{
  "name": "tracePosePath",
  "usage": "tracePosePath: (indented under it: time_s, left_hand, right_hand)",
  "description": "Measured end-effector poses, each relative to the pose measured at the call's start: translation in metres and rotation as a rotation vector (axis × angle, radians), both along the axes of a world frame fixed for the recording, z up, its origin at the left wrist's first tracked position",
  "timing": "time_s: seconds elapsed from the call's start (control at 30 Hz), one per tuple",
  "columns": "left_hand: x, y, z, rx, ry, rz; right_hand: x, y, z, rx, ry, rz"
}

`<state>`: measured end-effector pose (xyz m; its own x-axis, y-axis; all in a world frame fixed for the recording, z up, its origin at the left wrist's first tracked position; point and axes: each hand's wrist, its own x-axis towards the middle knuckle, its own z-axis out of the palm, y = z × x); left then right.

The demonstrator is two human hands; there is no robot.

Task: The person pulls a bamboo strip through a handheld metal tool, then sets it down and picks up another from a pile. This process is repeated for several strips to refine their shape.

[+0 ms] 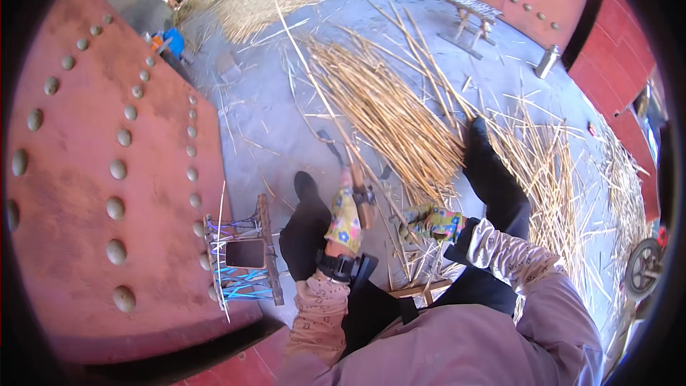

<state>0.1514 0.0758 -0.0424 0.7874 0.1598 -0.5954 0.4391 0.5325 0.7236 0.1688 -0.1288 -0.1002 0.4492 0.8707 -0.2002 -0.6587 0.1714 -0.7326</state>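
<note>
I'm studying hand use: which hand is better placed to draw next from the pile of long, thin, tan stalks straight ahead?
Probably the right. The right hand is close to the stalk pile's near end; the left hand is farther left, beside a small brown wooden piece.

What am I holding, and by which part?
Your right hand seems to grip a long stalk by its nearer end; your left hand is too blurred to tell.
</note>
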Motion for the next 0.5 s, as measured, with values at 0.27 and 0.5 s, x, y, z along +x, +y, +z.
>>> tracePosePath:
  time_s: [0.27,0.5]
  left_hand:
    - [-0.083,-0.071,0.025,0.069,-0.240,-0.334]
    - [-0.120,-0.086,0.030,0.169,-0.197,-0.504]
  right_hand:
    - [-0.031,-0.021,0.071,0.232,0.169,-0.284]
    - [-0.001,-0.038,0.119,-0.028,0.027,-0.996]
